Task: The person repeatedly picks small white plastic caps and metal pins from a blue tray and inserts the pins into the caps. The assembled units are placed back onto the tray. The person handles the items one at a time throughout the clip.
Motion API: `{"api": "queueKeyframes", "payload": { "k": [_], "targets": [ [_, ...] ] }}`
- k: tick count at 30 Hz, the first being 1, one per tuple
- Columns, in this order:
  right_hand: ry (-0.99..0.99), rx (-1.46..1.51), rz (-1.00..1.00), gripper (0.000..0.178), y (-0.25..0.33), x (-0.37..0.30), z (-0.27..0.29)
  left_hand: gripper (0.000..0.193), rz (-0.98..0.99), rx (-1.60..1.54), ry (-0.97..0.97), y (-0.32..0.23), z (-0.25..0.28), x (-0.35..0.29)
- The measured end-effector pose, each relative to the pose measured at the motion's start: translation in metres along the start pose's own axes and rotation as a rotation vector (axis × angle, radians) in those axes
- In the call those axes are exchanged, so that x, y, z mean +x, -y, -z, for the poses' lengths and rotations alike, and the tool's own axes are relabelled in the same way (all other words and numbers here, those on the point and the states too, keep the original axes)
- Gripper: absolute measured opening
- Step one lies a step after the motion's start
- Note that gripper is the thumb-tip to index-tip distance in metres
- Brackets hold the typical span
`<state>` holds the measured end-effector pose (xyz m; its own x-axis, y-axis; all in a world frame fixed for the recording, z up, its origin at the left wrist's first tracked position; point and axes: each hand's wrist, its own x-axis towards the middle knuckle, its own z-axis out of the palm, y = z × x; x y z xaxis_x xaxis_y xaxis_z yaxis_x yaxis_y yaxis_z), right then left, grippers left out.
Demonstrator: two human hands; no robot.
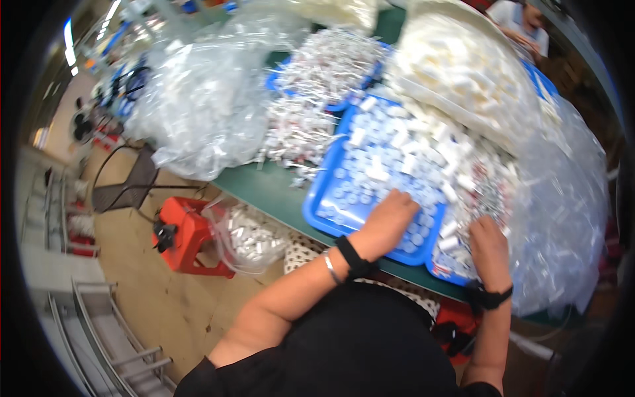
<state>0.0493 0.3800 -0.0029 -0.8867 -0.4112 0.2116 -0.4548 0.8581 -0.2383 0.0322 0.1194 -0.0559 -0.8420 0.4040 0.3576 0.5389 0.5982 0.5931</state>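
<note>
My left hand [391, 217] reaches over a blue tray [319, 206], its fingers curled together among small translucent round caps [360, 192] and white cylinders [378, 169]. What those fingers hold, if anything, is hidden. To its right, my right hand [489, 248] is closed with fingertips down at a pile of small red, white and metallic pieces [486, 188] in a second blue tray [444, 272]. Whatever it grips is too small and blurred to name. Loose white cylinders [450, 243] lie between the two hands.
A green table [254, 192] carries a heap of thin white parts [301, 129], a clear bag [205, 106] at left, a large sack of white pieces [456, 59] and another clear bag [562, 212] at right. A red stool [188, 235] stands left; another person [519, 26] sits far right.
</note>
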Motion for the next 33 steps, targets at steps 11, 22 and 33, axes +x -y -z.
{"api": "queueKeyframes", "payload": {
  "k": [11, 22, 33],
  "targets": [
    [-0.126, 0.324, -0.304, 0.008, 0.013, -0.02, 0.027, 0.019, 0.103, 0.139, 0.144, -0.006, 0.009, -0.01],
    [-0.304, 0.407, -0.117, 0.012, 0.059, -0.011, 0.022, 0.015, 0.465, -0.668, -0.033, -0.007, 0.024, 0.0],
    [-0.246, 0.275, -0.026, 0.009, 0.069, -0.011, 0.017, 0.029, 0.823, -1.64, 0.108, -0.04, 0.02, -0.013]
  ]
}}
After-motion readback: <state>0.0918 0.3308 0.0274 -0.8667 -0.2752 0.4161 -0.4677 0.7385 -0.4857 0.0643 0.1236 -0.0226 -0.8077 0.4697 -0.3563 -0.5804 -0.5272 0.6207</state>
